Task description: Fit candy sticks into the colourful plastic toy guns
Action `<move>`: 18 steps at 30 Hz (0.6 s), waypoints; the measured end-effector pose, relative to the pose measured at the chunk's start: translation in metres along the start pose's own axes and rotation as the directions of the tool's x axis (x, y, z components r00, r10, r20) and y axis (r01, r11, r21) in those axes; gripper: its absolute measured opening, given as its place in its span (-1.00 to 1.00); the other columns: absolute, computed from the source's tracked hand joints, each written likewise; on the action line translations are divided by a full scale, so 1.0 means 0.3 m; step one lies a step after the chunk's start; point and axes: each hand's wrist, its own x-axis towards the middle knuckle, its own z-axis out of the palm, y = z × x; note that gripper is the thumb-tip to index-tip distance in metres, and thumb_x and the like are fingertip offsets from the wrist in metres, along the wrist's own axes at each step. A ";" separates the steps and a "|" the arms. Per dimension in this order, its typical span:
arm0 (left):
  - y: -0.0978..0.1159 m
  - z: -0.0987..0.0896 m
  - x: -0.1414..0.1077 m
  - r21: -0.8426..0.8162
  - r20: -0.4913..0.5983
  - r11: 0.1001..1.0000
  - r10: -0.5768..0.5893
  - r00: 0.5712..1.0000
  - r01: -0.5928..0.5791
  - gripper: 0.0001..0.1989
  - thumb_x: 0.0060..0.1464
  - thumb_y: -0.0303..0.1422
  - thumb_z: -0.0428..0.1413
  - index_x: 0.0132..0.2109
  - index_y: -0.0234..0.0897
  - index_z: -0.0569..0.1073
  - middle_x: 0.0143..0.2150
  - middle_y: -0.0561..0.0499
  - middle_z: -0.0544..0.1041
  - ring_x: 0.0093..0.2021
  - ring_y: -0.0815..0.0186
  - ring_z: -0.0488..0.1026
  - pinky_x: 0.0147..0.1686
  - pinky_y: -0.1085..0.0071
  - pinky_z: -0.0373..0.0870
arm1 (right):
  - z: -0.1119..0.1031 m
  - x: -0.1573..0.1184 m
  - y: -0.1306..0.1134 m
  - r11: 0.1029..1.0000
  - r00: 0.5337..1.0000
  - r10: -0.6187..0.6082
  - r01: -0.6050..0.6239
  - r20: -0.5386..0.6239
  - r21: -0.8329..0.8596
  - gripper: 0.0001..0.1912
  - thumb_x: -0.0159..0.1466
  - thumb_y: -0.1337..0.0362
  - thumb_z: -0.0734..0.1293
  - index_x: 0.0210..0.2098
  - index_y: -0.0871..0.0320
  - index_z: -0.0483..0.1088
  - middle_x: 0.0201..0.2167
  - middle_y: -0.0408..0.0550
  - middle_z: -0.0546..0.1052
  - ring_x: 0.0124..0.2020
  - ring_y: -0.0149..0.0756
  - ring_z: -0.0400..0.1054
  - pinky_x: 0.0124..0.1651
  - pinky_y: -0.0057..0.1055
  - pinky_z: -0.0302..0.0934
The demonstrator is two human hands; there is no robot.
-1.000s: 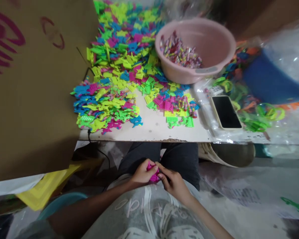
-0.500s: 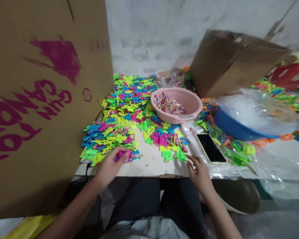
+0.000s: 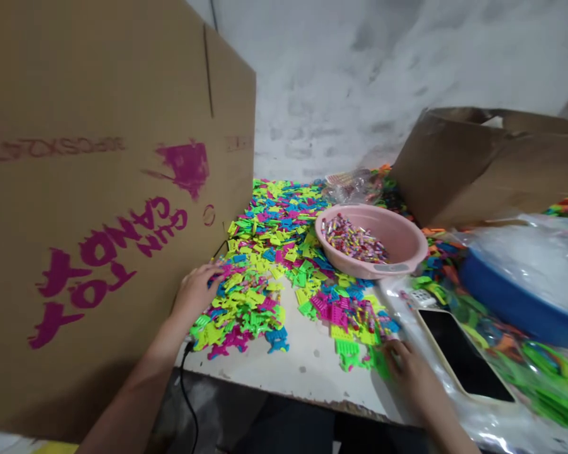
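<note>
My left hand point(image 3: 197, 291) rests at the left edge of a heap of colourful plastic pieces point(image 3: 250, 296), beside the large carton; its fingertips are among the pieces, and what they grip is hidden. My right hand point(image 3: 409, 372) is at a smaller group on the right, its curled fingers touching a green piece point(image 3: 381, 362). Near it lie magenta pieces point(image 3: 330, 309), a yellow one and small wrapped candies point(image 3: 366, 314). A pink basin point(image 3: 402, 243) behind holds many small wrapped candies point(image 3: 353, 239).
A large carton point(image 3: 99, 189) with magenta lettering stands at the left. On the right are a phone point(image 3: 464, 353), a blue basin point(image 3: 506, 296) with clear plastic bags, and a brown box point(image 3: 483, 170). A black cable point(image 3: 183, 378) hangs over the table's front edge.
The view has shifted, with more carton showing. My left hand has moved from the heap's front to its left side; the magenta piece is no longer seen in it. My right hand remains by the green pieces.
</note>
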 end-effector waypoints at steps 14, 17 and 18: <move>0.605 0.325 -0.095 -0.290 0.441 0.924 0.359 0.822 -0.248 -0.50 0.12 -0.61 -0.07 0.16 -0.18 0.38 0.19 -0.05 0.43 0.18 0.20 0.34 0.17 0.24 0.25 | -0.039 -0.214 -0.228 0.594 0.909 0.415 -0.306 0.043 0.744 -0.59 0.04 -0.06 0.44 -0.38 0.15 0.40 -0.56 -0.18 0.34 -0.53 -0.36 0.23 -0.47 -0.46 0.16; 0.650 0.407 -0.032 -0.311 0.471 0.918 0.373 0.800 -0.245 -0.41 0.03 -0.69 -0.07 0.19 -0.23 0.35 0.23 -0.11 0.39 0.22 0.15 0.29 0.18 0.21 0.22 | -0.007 -0.332 -0.274 0.235 0.858 0.393 -0.442 0.331 0.866 -0.59 -0.06 -0.02 0.53 -0.46 0.16 0.41 -0.61 -0.25 0.28 -0.64 -0.53 0.05 -0.58 -0.56 -0.03; 0.655 0.419 -0.015 -0.316 0.476 0.917 0.375 0.795 -0.243 -0.41 0.02 -0.69 -0.06 0.18 -0.25 0.37 0.21 -0.15 0.40 0.21 0.11 0.30 0.17 0.17 0.23 | 0.006 -0.375 -0.277 0.131 0.820 0.387 -0.501 0.421 0.855 -0.57 -0.10 -0.02 0.55 -0.45 0.16 0.43 -0.65 -0.29 0.23 -0.67 -0.57 -0.02 -0.60 -0.58 -0.09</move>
